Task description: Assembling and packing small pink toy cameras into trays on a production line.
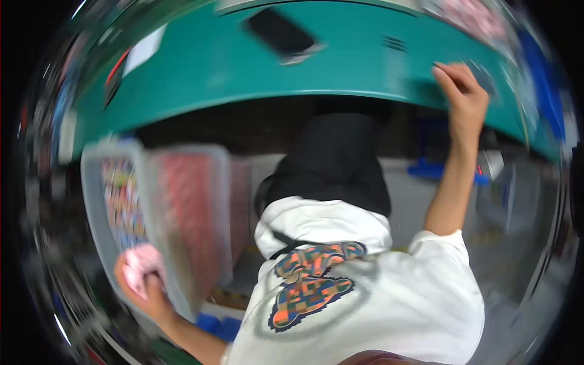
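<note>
Pink cloth: a small pink-and-white wad (143, 263) sits in the left hand (141, 281), low on the left of the view and blurred by motion.
Left fingers: curled closed around the wad, which rests against the near rim of a clear plastic bin (92, 201).
Right fingers: the right hand (463, 97) reaches far and right, fingers bent over the near edge of the teal surface (243, 67); blur hides whether they pinch anything or only press on the edge.
Bin: tilted, holding a red patterned stack (188, 213) and, further left, a multicoloured stack (123, 198); the wad touches the bin just beside them.
Beyond the hands: a dark flat device (281, 33) and a white sheet (143, 50) lie on the far part of the teal surface, well apart from both hands.
Body: white printed shirt (377, 298) fills the near middle, dark trousers beyond it.
Risk: the bin looks tipped, so its stacks could slide out if it leans further.
Risk: the wad is held one-handed against the rim and could drop beside the bin if the grip loosens.
</note>
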`<act>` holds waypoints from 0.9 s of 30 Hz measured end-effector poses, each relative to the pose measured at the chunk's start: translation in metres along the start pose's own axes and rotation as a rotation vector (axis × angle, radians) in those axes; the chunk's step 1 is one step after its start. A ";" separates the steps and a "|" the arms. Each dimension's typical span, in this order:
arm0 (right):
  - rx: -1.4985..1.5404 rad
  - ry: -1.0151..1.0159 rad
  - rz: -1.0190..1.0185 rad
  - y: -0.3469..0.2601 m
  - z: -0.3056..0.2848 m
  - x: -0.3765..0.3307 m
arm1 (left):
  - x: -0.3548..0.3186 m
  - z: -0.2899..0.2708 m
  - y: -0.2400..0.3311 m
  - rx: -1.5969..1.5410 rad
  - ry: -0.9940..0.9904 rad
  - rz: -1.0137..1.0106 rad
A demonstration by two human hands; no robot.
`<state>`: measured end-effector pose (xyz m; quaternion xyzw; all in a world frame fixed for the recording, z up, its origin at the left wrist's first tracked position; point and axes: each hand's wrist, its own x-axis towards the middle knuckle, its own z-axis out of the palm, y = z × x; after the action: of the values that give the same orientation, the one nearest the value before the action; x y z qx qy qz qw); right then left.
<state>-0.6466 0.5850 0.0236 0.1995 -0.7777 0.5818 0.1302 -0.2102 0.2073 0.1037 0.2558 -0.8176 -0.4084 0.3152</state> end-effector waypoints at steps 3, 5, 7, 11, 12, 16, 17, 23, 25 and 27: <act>0.032 0.211 0.026 -0.023 -0.063 -0.031 | 0.022 0.124 -0.016 -0.362 -0.765 -0.269; 0.023 0.328 0.037 -0.030 -0.096 -0.060 | 0.008 0.245 0.017 -0.513 -0.745 -0.273; -0.042 0.407 0.094 -0.014 -0.134 -0.092 | -0.002 0.349 0.031 -0.494 -1.106 -0.379; -0.249 0.670 0.313 0.010 -0.198 -0.166 | -0.035 0.515 0.041 -0.506 -1.443 -0.301; -0.258 0.686 0.332 0.011 -0.205 -0.182 | -0.043 0.548 0.047 -0.455 -1.427 -0.232; -0.326 0.796 0.466 0.014 -0.213 -0.228 | -0.077 0.650 0.045 -0.450 -1.508 -0.333; -0.340 0.800 0.480 0.018 -0.212 -0.236 | -0.084 0.670 0.046 -0.450 -1.525 -0.344; -0.239 0.832 0.641 0.043 -0.200 -0.256 | -0.114 0.730 0.051 -0.517 -1.570 -0.335; -0.224 0.829 0.662 0.050 -0.199 -0.254 | -0.117 0.735 0.049 -0.524 -1.578 -0.330; -0.207 0.820 0.676 0.056 -0.196 -0.252 | -0.118 0.735 0.046 -0.526 -1.565 -0.346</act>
<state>-0.4546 0.8259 -0.0767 -0.3191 -0.7371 0.5418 0.2477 -0.6705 0.6838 -0.2382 -0.0613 -0.6276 -0.6876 -0.3599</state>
